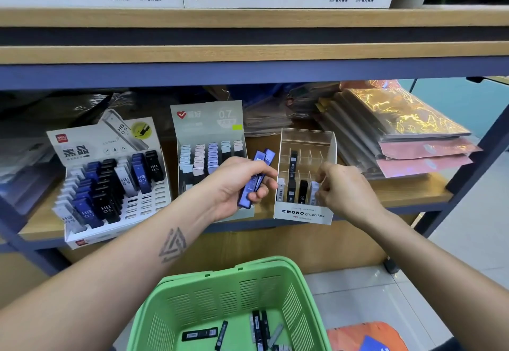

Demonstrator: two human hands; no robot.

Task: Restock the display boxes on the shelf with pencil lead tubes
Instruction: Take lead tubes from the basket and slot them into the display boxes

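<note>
Tubes [254,177] are still going in: left hand [237,182] is gripping several, right hand [341,188] is pinching one at the half-empty MONO box [303,214], more waiting in the basket [300,290].

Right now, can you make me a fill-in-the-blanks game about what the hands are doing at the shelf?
1. The left hand grips a bunch of ____ lead tubes.
2. The right hand reaches into the clear box labelled ____.
3. On the floor below, spare tubes lie in a ____ basket.
4. The middle display box is marked with the number ____.

Missing words: blue; MONO; green; 0.7
</note>
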